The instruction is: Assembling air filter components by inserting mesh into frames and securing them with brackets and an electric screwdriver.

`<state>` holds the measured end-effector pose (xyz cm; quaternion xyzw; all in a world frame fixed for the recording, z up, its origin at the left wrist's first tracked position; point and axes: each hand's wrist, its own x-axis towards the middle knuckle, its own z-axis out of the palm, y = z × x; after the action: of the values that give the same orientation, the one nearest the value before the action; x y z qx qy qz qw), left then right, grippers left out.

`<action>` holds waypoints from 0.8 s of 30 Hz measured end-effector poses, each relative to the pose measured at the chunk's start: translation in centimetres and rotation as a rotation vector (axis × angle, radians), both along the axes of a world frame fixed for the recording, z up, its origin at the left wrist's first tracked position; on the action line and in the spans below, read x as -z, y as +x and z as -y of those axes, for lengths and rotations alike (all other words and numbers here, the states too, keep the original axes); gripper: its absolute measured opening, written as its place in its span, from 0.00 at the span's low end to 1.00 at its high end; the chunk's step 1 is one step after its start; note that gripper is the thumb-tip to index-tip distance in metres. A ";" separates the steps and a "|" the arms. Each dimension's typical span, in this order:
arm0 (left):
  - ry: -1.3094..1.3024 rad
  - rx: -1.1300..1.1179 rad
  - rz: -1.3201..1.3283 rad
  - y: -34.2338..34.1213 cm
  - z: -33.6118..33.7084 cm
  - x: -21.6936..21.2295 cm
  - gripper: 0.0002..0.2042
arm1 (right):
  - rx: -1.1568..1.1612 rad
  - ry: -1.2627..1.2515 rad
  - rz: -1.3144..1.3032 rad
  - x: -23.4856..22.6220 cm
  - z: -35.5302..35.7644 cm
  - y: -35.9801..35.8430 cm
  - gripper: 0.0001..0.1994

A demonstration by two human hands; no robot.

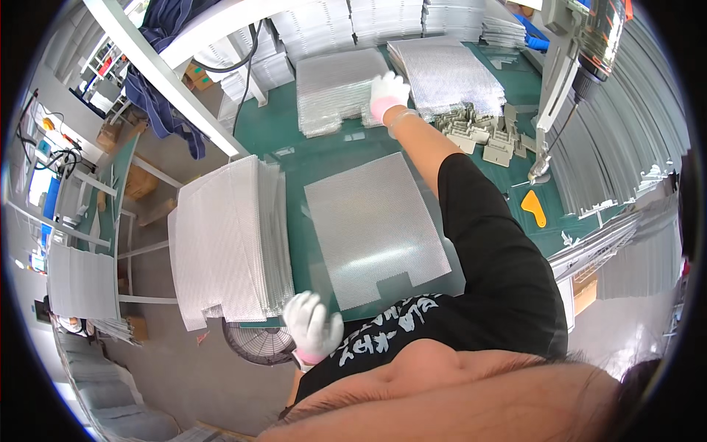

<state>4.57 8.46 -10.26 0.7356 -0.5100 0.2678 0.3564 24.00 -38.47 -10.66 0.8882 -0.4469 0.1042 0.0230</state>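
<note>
Head view: notched sheet [374, 228] slants lengthwise away, leftward; left hand [313, 324] relaxed, empty, grasp unclear for right hand [389, 96].

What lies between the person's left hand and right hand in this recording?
In the head view, a silvery sheet lies flat on the green table between the left hand and the right hand. Its notched edge faces the person.

This looks like a workshop or a small factory. A big green table [269, 132] has tall piles of thin sheets [221, 236], all much alike. A power tool like a drill [600, 44] is by a metal post [557, 81]. Small grey parts [493, 140] lie in a heap. Brown boxes [140, 183] and a round fan [254, 341] are below.
</note>
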 end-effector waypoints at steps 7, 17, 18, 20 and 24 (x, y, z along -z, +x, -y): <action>0.025 -0.039 -0.197 -1.3 -0.2 1.2 0.26 | -0.514 -0.145 1.215 -10.0 1.7 -1.7 0.25; -0.181 0.295 -1.186 -0.7 2.1 4.1 0.20 | -0.938 1.416 1.725 -7.8 -3.1 -17.5 0.24; -0.363 0.432 -1.278 -0.1 3.0 4.9 0.23 | -0.818 1.412 1.752 -7.0 -5.3 -19.5 0.23; -0.661 0.625 -1.513 1.3 4.5 4.7 0.35 | -0.630 1.406 1.743 -4.9 -9.2 -24.2 0.23; -0.827 0.904 -1.733 1.3 5.3 0.2 0.33 | -0.653 1.263 1.282 2.6 -11.8 -32.5 0.28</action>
<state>5.88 3.16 -10.49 0.2389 -0.1770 -0.3526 0.8873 -8.54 -26.64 -13.25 0.5914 -0.0786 0.3116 -0.7396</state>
